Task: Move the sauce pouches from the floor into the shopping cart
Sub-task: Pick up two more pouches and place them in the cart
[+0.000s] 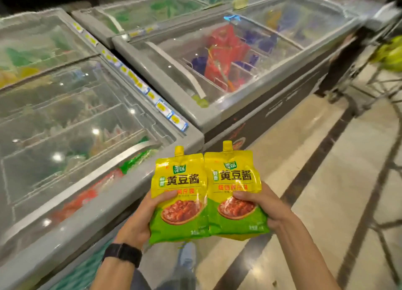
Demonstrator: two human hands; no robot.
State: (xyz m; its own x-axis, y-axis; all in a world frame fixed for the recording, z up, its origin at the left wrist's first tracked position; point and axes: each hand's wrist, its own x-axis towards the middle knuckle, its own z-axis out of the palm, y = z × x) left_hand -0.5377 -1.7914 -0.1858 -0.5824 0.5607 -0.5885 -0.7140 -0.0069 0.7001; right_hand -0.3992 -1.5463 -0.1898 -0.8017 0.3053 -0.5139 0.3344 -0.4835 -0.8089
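Left hand [139,220] grips the left pouch [180,194] at its lower half, thumb across the front. Right hand [267,205] grips the right pouch [235,189] likewise. Both pouches are upright, spouts up, edges touching, held above the floor [315,181] beside a chest freezer [121,202].

Step, judged: carry; pickup done. Shopping cart [378,81] is partly in view far right, well apart. Next move likely needs a rightward turn and a reach over its rim before release.

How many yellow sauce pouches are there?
2. The left pouch is in the left hand, the right pouch in the right hand. More may be hidden in the blurred cart.
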